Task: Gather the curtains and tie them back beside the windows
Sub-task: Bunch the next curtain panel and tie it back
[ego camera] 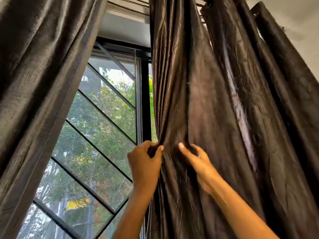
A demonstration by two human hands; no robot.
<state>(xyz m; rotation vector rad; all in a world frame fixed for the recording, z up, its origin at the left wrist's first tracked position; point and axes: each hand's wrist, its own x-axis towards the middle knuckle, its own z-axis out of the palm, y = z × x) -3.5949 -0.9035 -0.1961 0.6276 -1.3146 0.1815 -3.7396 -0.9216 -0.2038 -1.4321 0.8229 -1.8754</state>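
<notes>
Beside the window [103,121]: gathering step, dark right curtain [215,100] bunched, left hand [144,161] and right hand [196,158] each pinching folds. Next, probably: more pleats drawn in, then a tie.

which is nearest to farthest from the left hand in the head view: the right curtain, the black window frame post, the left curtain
1. Right curtain: gripped in the left hand, its fingers bunching the inner edge.
2. Black window frame post: just above the hand, beside that curtain's edge.
3. Left curtain: far left, across the window's mesh screen.
</notes>
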